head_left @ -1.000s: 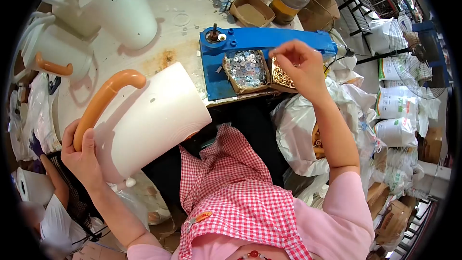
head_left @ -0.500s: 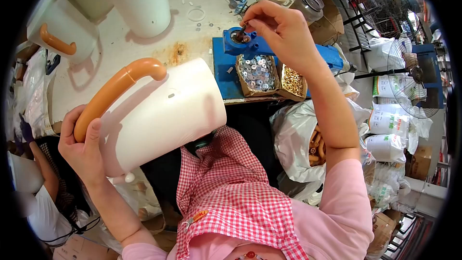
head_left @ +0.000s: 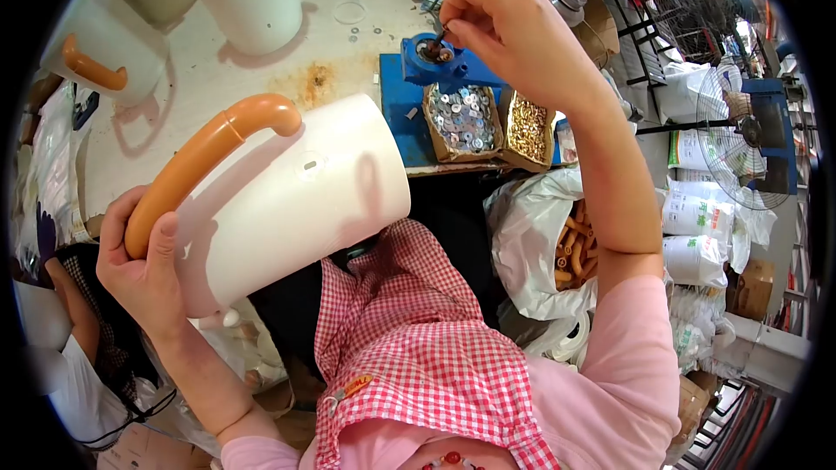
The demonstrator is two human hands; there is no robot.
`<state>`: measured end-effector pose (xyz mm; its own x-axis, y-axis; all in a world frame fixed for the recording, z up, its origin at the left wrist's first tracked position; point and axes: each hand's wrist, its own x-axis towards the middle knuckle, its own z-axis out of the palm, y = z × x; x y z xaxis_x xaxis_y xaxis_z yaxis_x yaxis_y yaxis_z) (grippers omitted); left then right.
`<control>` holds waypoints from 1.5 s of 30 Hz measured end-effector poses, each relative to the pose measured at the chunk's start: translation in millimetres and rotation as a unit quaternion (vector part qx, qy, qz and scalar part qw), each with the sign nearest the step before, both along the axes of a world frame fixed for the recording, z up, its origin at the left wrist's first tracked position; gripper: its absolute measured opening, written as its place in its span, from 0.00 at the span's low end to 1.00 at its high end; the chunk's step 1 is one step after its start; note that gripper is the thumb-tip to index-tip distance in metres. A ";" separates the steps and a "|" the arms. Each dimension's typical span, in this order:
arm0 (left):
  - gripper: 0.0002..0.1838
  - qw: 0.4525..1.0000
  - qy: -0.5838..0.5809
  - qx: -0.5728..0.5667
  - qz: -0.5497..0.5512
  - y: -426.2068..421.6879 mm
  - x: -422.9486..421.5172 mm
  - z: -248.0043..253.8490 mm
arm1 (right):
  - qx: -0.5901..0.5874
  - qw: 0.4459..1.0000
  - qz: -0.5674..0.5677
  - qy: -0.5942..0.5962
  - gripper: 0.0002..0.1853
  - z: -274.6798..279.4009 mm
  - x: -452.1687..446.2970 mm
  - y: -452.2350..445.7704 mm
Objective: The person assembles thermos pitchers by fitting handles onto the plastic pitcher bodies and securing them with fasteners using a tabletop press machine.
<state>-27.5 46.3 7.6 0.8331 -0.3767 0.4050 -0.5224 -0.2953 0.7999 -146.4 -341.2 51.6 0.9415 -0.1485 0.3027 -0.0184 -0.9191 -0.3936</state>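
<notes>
My left hand (head_left: 144, 274) is closed around the lower end of the orange handle (head_left: 205, 144) of a white plastic pitcher (head_left: 300, 200). The pitcher lies tilted across my lap, with a small slot in its wall. Over at the bench edge, my right hand (head_left: 518, 39) pinches a thin dark stick (head_left: 437, 42), its lower end at a small dark cup (head_left: 430, 50) on a blue metal fixture (head_left: 416, 74). What the stick's tip touches is too small to tell. Just below sit a cardboard box of washers (head_left: 463, 120) and one of brass-coloured screws (head_left: 528, 129).
More white pitchers (head_left: 248, 0) stand on the worktable (head_left: 252, 78) at upper left, one with an orange handle. A plastic bag of orange handles (head_left: 575, 248) hangs at right. A fan (head_left: 740, 126) and white sacks (head_left: 697, 209) are beyond. Another person's arm (head_left: 78, 313) shows at left.
My right hand has shifted slightly up and left, still pinching the stick at the cup. The pitcher has turned a little in my left hand; the view has moved slightly.
</notes>
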 end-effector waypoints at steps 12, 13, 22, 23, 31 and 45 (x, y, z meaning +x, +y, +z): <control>0.24 0.997 0.070 0.006 0.043 15.4 4.2 -6.5 | 0.163 0.971 -0.107 0.138 0.06 -118.2 -78.5 -9.0; 0.22 0.998 0.053 -0.001 0.036 12.8 5.6 -8.0 | 0.057 0.985 -0.127 0.104 0.06 -136.0 -77.1 -15.5; 0.19 1.000 0.013 0.004 0.025 9.5 5.6 -8.8 | -0.007 0.992 -0.099 0.078 0.05 -167.1 -66.9 -27.5; 0.18 1.000 0.012 0.004 0.025 11.6 5.4 -8.6 | 0.005 0.993 -0.106 0.051 0.04 -167.4 -68.0 -26.7; 0.21 0.998 0.046 0.009 0.035 15.3 5.2 -8.0 | 0.246 0.953 -0.166 0.056 0.05 -126.9 -71.5 -0.6; 0.20 0.998 0.062 -0.013 0.011 2.7 -5.0 1.2 | -0.188 0.918 0.020 -0.350 0.13 -47.2 -7.4 -7.3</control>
